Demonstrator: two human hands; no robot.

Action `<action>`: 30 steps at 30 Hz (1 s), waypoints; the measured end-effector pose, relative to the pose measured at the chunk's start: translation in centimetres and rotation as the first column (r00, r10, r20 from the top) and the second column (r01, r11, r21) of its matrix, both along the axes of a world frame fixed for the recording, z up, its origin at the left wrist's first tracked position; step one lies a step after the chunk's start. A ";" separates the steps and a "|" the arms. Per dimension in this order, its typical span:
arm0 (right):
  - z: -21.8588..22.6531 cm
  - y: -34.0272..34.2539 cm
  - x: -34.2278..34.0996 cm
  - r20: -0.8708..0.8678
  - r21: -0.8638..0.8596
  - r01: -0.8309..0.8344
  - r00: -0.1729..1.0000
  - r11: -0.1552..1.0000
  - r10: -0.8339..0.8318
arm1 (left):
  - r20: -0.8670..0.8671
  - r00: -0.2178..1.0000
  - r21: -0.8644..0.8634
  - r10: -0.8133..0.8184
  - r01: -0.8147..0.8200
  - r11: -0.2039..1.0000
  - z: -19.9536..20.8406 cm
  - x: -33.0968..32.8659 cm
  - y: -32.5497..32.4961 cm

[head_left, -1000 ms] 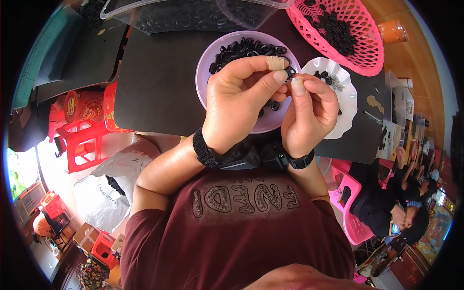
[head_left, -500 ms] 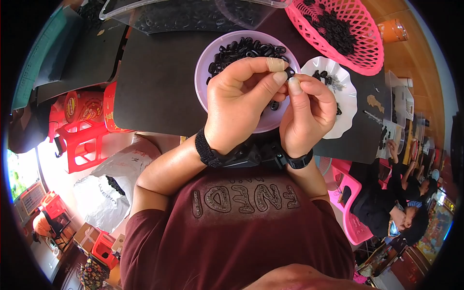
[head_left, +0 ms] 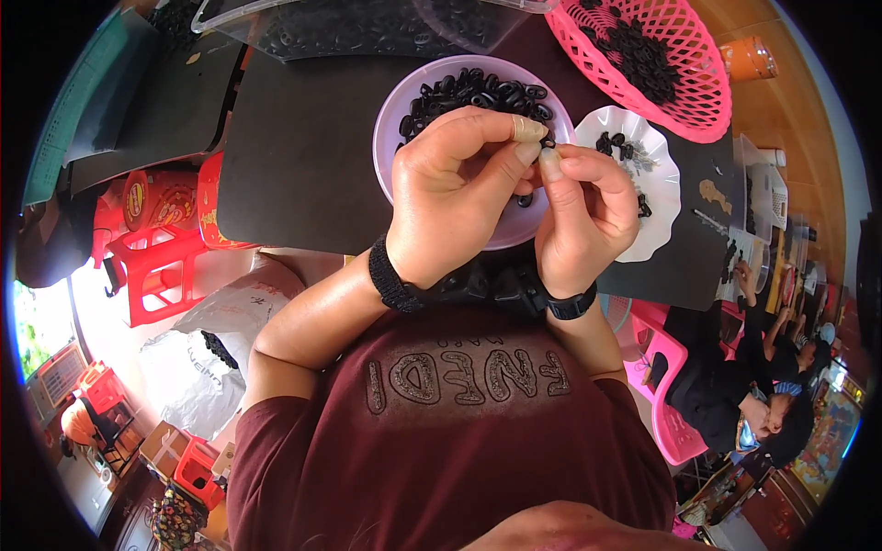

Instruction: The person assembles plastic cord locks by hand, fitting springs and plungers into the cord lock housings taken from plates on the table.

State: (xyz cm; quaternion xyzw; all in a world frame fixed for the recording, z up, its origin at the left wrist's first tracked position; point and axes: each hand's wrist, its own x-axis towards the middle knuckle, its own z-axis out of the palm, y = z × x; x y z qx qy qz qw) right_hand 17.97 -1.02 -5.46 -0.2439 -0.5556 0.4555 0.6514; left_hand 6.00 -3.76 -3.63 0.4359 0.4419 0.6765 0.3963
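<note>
Over the right side of a light purple bowl [head_left: 383, 138], both my hands meet at a small black part [head_left: 548, 141]. My left hand [head_left: 450, 188], with tape on its index finger, pinches the part between thumb and index finger. Thumb and index finger of my right hand [head_left: 585, 207] close on its right side; the other fingers are curled. Fingertips cover most of the part. Inside the bowl lie many small black oval pieces [head_left: 473, 89]. Right of the bowl, a white wavy-edged plate [head_left: 663, 225] holds black bits and small clear pieces.
A pink lattice basket [head_left: 712, 110] of black pieces stands at the far right, near an orange can [head_left: 749, 58]. A clear bin [head_left: 367, 37] sits at the back. Below left are a red stool [head_left: 147, 275] and a white sack [head_left: 188, 386]. Seated people [head_left: 726, 367] are at the right.
The black part has turned and sunk deeper between my fingertips, so less of it shows. My right thumb has shifted slightly left, toward my left hand.
</note>
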 end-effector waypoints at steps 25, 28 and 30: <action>3.4 3.5 4.5 0.385 -0.486 -0.261 0.793 0.834 0.472 | -0.375 0.865 -0.262 -0.334 0.246 0.933 2.5 -3.2 1.4; 3.3 3.6 5.2 0.290 -0.484 -0.239 0.864 0.842 0.412 | -0.527 0.747 -0.309 -0.406 0.277 0.910 2.4 -3.3 2.0; 3.3 3.6 5.7 0.176 -0.493 -0.229 0.919 0.839 0.354 | -0.754 0.486 -0.308 -0.443 0.335 0.891 1.6 -3.0 2.9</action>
